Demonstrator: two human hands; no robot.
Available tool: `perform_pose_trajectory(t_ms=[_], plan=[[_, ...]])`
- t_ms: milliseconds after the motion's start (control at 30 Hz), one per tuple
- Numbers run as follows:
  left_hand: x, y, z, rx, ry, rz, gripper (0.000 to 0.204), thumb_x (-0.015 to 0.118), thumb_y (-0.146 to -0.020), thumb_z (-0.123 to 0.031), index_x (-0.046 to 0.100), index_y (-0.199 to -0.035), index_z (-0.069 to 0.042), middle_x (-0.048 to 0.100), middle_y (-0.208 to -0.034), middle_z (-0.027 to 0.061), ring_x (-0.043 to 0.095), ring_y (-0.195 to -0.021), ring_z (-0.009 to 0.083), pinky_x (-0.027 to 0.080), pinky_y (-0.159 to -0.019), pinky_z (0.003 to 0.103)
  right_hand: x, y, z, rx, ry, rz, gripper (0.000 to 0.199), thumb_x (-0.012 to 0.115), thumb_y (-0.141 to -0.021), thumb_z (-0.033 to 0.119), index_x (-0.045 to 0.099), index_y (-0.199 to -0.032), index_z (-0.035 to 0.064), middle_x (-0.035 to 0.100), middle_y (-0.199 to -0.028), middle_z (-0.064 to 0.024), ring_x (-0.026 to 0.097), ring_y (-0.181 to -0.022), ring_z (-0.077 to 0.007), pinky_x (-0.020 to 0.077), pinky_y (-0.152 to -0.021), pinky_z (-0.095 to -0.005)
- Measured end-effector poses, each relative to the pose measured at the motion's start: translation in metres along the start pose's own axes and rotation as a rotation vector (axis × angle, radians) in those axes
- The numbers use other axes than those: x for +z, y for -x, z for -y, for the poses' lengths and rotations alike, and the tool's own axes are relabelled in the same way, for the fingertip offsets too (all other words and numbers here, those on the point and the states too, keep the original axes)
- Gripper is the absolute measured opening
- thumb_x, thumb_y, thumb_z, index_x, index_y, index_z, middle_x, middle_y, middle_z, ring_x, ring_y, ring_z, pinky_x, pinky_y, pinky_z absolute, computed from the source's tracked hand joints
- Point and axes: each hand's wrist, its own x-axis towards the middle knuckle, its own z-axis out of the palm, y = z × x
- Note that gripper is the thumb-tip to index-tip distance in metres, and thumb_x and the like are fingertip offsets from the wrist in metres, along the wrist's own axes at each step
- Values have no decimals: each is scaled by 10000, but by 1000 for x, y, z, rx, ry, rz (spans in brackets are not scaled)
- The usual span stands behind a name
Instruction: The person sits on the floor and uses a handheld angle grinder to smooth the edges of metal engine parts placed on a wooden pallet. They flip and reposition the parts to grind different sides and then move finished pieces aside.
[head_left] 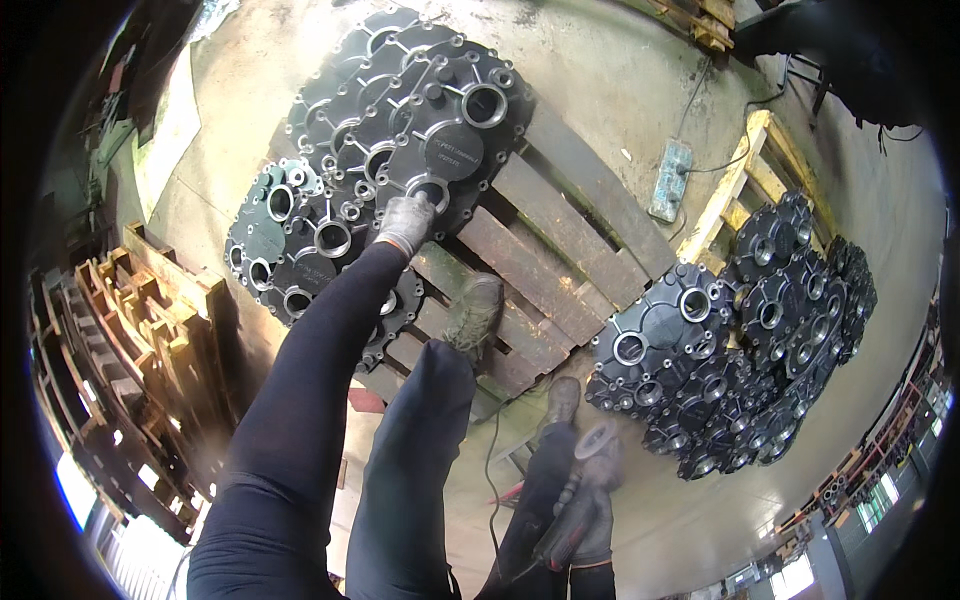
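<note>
Left hand (408, 222) grips the top metal cover (455, 135) by a hole — right hand (590, 500) clutches a grinder (598, 445), pallet (560, 245) and boot (473, 315) between.

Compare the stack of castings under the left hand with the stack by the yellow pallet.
The left stack lies on a dark wooden pallet, with the gloved left hand gripping a bore of the top casting. The right stack leans overlapping beside the yellow pallet, untouched; the right hand holds an angle grinder. Both are dark ribbed castings with bright bores.

Two stacks of dark metal castings (420, 130), two wooden pallets (560, 240), one angle grinder (585, 490)
</note>
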Motion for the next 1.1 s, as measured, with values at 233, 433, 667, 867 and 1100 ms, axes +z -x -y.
perform_pose_trajectory(t_ms=[233, 433, 667, 867, 1100], plan=[[18, -1, 14, 252, -6, -206, 272, 654, -974, -172, 705, -1234, -113, 762, -909, 178, 789, -802, 382, 631, -708, 550, 40, -1, -6, -1, 60, 8, 664, 737, -1020, 422, 510, -1486, 7, 661, -1207, -97, 701, -1048, -241, 623, -914, -416], [-1, 11, 48, 118, -33, -239, 149, 650, -990, -193, 703, -1079, -86, 752, -870, 202, 764, -835, 421, 605, -724, 545, 26, 9, -7, -21, 90, -21, 715, 747, -1000, 447, 510, -1497, -9, 656, -1214, -93, 690, -1057, -239, 611, -906, -393], [-12, 19, 45, -20, -75, -142, 201, 650, -999, -244, 742, -1126, -119, 772, -979, 227, 768, -958, 420, 597, -843, 568, -33, -18, -7, -95, 101, -47, 589, 697, -1024, 439, 569, -1414, 17, 687, -1182, -130, 714, -1040, -271, 611, -918, -433], [25, 30, 48, -141, 124, -47, 622, 433, -1130, -551, 789, -1130, -41, 754, -1002, 313, 713, -1024, 521, 531, -947, 585, -53, -12, 13, -29, -2, 14, 493, 644, -1048, 335, 575, -1407, 4, 717, -1154, -137, 744, -994, -275, 643, -845, -456], [6, 27, -5, -247, -316, 152, 426, 571, -1061, -361, 679, -1367, -84, 733, -1365, 226, 734, -1193, 449, 571, -1008, 538, -114, 4, 45, -163, -94, 166, 579, 695, -999, 339, 534, -1429, -14, 669, -1206, -155, 704, -1072, -253, 608, -959, -427]])
